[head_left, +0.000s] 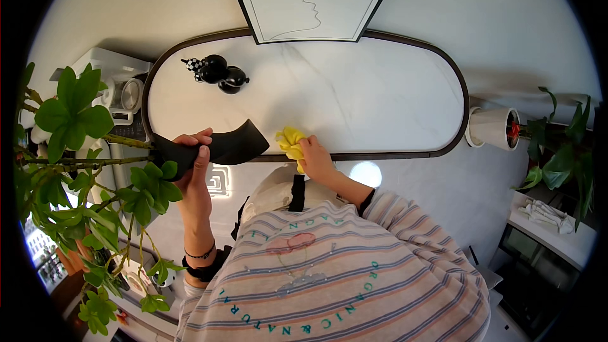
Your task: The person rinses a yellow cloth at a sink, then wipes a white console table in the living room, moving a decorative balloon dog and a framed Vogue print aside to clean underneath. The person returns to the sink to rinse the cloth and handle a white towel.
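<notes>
My left hand (pixel 196 161) grips a black, curved vase (pixel 240 142) that lies sideways over the near left edge of an oval white marble-look tabletop (pixel 380 99). Green leafy branches (pixel 128 159) come out of the vase's left end. Bunched in my right hand (pixel 317 159) is a yellow cloth (pixel 290 142), at the tabletop's near edge, a little right of the vase's other end. A glossy black balloon-animal figurine (pixel 216 71) with a checkered part rests towards the back left of the tabletop.
A framed line drawing (pixel 308 4) stands at the back of the tabletop. To the left is a white appliance with a glass jug (pixel 129 95). A potted plant in a white pot (pixel 494 126) is at the right, near a low cabinet (pixel 546 228) with a crumpled white cloth (pixel 548 214).
</notes>
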Tool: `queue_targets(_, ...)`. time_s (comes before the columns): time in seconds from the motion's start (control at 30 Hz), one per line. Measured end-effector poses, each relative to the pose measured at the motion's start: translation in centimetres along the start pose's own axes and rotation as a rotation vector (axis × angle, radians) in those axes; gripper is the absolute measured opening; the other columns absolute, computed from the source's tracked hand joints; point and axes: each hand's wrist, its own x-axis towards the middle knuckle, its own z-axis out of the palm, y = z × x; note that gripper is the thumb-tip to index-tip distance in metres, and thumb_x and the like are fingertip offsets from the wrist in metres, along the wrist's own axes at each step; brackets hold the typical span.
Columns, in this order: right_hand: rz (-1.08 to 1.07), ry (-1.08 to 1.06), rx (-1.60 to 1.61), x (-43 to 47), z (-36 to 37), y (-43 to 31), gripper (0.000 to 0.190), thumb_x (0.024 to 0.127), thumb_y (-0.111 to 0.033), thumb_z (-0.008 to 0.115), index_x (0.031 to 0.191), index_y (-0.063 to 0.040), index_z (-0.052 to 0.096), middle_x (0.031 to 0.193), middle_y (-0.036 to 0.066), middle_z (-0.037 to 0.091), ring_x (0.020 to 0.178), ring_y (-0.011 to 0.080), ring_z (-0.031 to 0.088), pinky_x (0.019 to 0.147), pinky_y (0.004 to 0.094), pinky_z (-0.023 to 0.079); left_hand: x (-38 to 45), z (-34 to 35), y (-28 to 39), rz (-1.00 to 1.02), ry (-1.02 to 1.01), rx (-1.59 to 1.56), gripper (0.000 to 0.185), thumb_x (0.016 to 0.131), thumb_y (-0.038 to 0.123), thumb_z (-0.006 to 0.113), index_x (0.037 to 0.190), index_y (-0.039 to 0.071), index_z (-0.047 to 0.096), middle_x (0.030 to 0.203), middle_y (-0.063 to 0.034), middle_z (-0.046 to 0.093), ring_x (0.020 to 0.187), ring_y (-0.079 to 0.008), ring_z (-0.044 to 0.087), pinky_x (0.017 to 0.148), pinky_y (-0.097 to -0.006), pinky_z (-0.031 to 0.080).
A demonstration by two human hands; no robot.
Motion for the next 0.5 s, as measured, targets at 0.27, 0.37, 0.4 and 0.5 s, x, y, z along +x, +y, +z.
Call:
queue_targets(0.27, 0.559, -0.519, 1.713, -1.5, -7.6, 5.1, 0.036, 0.089, -0.012, 0.054, 0.123, 0.000, 0.052, 0.111, 0.012, 0.063, 0.100, 0.0238, 0.062, 0.086, 0.0359, 0.051, -0.5, 0.8, 0.2, 0.004, 0.033, 0.012, 0.014, 0.090, -0.003, 0.054, 0.103, 0.002, 0.050, 0.098, -0.0108, 0.060, 0.109, -0.0279, 0.057, 0.103, -0.0420, 0.038)
queue_targets(0.37, 0.576, -0.443, 1.960, -3.3, -10.7, 7.1, 0.036, 0.092, -0.018, 0.053, 0.123, 0.000, 0.052, 0.113, 0.012, 0.062, 0.098, 0.0240, 0.063, 0.085, 0.0365, 0.053, -0.6, 1.5, 0.2, 0.020, 0.029, 0.020, 0.014, 0.090, -0.003, 0.055, 0.102, 0.002, 0.049, 0.098, -0.0108, 0.061, 0.109, -0.0273, 0.057, 0.102, -0.0405, 0.039)
queue_targets(0.4, 0.596, -0.375, 1.971, -4.0, -11.4, 7.7, 0.037, 0.092, -0.020, 0.052, 0.123, 0.000, 0.051, 0.113, 0.012, 0.062, 0.098, 0.0238, 0.063, 0.085, 0.0364, 0.052, -0.7, 1.8, 0.3, 0.026, 0.021, 0.021, 0.013, 0.091, -0.003, 0.055, 0.102, 0.002, 0.049, 0.098, -0.0108, 0.061, 0.109, -0.0271, 0.057, 0.102, -0.0403, 0.039)
queue_targets(0.5, 0.568, -0.282, 1.999, -5.0, -12.5, 9.7, 0.037, 0.093, -0.022, 0.051, 0.123, -0.001, 0.050, 0.111, 0.012, 0.062, 0.097, 0.0232, 0.063, 0.084, 0.0366, 0.052, -0.8, 2.6, 0.4, 0.028, 0.008, 0.017, 0.014, 0.091, -0.003, 0.054, 0.103, 0.002, 0.049, 0.099, -0.0108, 0.061, 0.108, -0.0266, 0.057, 0.102, -0.0398, 0.039)
